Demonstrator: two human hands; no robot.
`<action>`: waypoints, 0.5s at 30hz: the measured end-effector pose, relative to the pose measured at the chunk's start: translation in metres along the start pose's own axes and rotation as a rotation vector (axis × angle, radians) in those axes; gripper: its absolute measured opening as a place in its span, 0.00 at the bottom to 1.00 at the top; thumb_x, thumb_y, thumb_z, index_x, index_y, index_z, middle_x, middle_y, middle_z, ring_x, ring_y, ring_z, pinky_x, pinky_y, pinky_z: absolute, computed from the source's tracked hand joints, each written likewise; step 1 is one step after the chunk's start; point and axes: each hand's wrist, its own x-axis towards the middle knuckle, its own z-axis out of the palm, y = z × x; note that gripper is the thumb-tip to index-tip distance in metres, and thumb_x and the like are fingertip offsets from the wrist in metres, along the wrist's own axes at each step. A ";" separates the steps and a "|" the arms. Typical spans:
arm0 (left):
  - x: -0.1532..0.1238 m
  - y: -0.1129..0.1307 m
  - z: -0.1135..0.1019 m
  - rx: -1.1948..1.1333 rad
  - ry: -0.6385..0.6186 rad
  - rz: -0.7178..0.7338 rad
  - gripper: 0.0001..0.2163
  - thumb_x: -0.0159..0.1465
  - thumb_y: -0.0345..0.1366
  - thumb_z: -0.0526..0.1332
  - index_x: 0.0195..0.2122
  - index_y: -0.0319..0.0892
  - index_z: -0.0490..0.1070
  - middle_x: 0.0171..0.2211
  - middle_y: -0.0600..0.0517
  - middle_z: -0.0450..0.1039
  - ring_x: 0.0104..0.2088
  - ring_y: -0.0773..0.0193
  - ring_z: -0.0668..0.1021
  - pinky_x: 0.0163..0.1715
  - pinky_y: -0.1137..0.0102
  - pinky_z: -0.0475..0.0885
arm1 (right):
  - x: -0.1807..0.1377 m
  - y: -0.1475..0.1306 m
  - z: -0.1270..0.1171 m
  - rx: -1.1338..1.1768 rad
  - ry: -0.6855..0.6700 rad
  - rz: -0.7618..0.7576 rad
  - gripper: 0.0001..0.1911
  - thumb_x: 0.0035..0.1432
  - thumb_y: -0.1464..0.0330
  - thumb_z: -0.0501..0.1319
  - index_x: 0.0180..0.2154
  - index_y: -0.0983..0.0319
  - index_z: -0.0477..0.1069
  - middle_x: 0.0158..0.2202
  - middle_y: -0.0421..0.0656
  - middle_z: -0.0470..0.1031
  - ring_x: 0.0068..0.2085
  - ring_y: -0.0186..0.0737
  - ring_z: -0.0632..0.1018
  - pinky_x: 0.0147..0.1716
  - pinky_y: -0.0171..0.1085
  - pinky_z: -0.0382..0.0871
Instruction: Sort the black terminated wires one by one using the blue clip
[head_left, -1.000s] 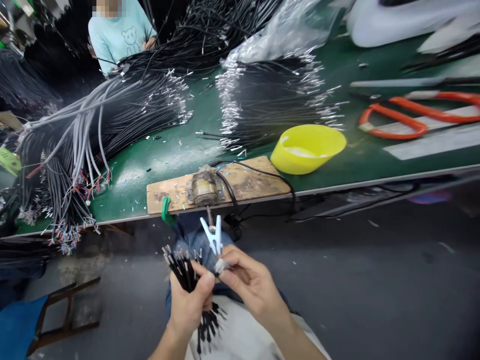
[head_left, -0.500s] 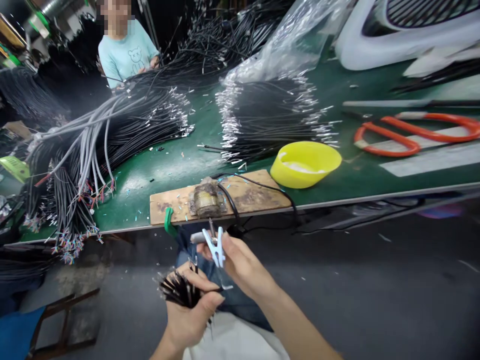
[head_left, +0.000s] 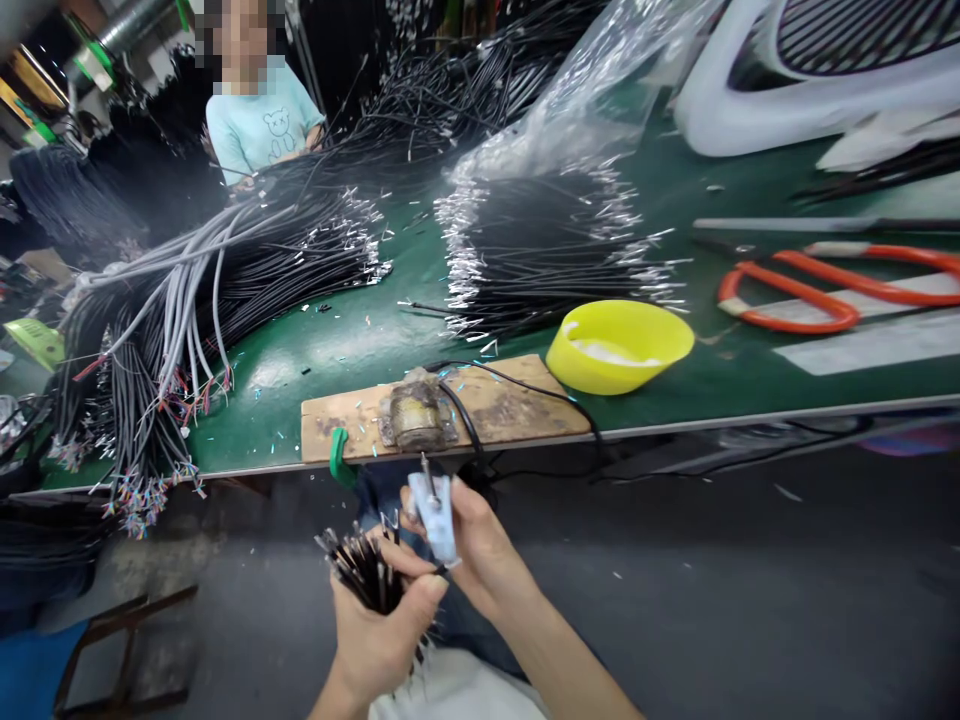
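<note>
My left hand (head_left: 382,620) is closed around a bundle of short black cables (head_left: 364,570) whose ends fan out above the fist. Its thumb and forefinger pinch one cable, with the tip beside the clip. My right hand (head_left: 484,540) grips a light-blue plastic clip (head_left: 439,520), which looks like a clothes peg, just in front of the table edge. A thin metal rod (head_left: 426,470) shows at the clip's upper end; what it belongs to is unclear. Beyond, a tape-wrapped coil-like device (head_left: 416,415) sits on a wooden board (head_left: 517,400).
A green clamp (head_left: 339,455) grips the board's edge. On the green table (head_left: 289,345) lie stacked black cables (head_left: 540,250), grey cables (head_left: 176,290), a yellow cut-down bowl (head_left: 619,350) and orange-handled scissors (head_left: 806,300). A person (head_left: 262,120) is across the table; a chair (head_left: 127,650) stands lower left.
The blue clip has turned and come down toward the left hand's pinched cable tip. My hands are closer together. The whole view has shifted slightly.
</note>
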 end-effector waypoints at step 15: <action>-0.004 -0.028 -0.001 -0.165 0.285 -0.295 0.19 0.44 0.47 0.68 0.30 0.36 0.72 0.14 0.61 0.55 0.13 0.78 0.55 0.13 0.78 0.51 | -0.062 0.059 -0.053 -0.912 -0.195 -0.104 0.31 0.37 0.58 0.68 0.47 0.60 0.71 0.46 0.50 0.75 0.47 0.54 0.74 0.45 0.45 0.69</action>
